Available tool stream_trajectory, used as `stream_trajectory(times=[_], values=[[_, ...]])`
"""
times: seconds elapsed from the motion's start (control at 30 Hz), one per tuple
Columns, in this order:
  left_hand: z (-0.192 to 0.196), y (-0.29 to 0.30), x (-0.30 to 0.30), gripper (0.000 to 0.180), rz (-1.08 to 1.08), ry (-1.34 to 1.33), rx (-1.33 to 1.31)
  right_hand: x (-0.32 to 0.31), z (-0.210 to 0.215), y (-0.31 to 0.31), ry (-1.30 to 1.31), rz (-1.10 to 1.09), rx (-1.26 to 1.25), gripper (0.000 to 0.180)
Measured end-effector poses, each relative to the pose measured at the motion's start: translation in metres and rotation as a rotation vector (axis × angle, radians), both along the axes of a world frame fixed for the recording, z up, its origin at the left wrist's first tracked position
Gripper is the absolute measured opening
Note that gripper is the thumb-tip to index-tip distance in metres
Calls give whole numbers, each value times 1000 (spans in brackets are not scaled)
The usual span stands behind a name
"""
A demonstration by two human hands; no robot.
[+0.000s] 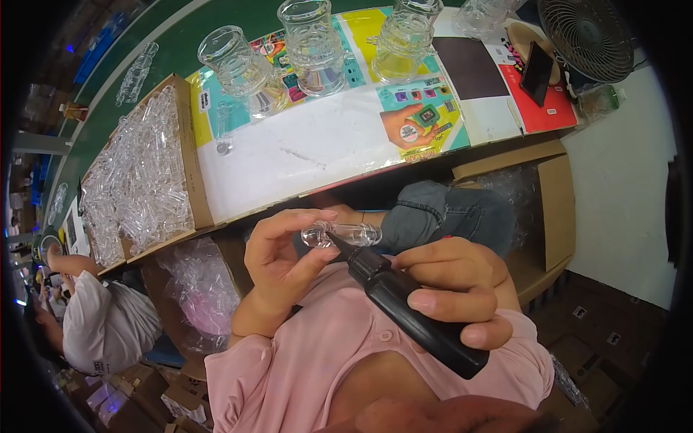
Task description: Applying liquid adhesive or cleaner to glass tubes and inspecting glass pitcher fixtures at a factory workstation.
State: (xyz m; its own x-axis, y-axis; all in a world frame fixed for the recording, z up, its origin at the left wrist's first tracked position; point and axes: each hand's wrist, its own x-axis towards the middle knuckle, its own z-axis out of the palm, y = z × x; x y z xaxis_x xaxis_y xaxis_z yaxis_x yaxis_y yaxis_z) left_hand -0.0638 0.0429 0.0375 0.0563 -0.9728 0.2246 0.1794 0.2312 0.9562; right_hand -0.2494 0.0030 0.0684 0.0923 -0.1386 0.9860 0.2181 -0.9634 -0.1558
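Between the thumb and fingers of my left hand (278, 263) is a small clear glass tube piece (355, 234), held sideways with its rounded end at the fingertips. My right hand (462, 281) grips a black squeeze bottle (419, 314) with a narrow pointed nozzle. The bottle slants up to the left, and its tip meets the glass piece near the rounded end; whether anything flows out is too small to tell. Both hands are over my lap, just this side of the table edge.
A cardboard box (193, 159) full of clear glass pieces stands at the table's left. Large glass vessels (312, 58) line the back, and one small glass piece (224, 130) lies before them. A phone (536, 74) and a fan (588, 40) are at right. A person (108, 317) sits at far left.
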Motion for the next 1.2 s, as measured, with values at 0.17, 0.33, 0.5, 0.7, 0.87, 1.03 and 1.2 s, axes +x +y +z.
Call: stream_trajectory(times=[0.17, 0.33, 0.5, 0.7, 0.87, 1.03, 1.2], values=[[0, -4, 9, 42, -9, -301, -235, 0, -2, -5, -30, 75, 21, 47], [1, -8, 8, 44, 6, -387, -314, 1, -4, -6, -102, 127, 129, 51], [-1, -10, 5, 45, 84, -372, -338, -24, 3, 21, -49, 203, 816, 55], [-9, -12, -2, 45, 114, -428, -303, -7, -7, -23, -452, 203, 1350, 32], [-15, -13, -11, 38, 166, -276, -143, -35, -61, -82, -999, 907, 1626, 25], [-14, -20, -10, 34, 77, -414, -141, -72, -64, -146, -1400, 1366, 1371, 22], [-1, -28, -22, 32, 46, -584, -224, -111, -87, -228, -1492, 1186, 1125, 24]])
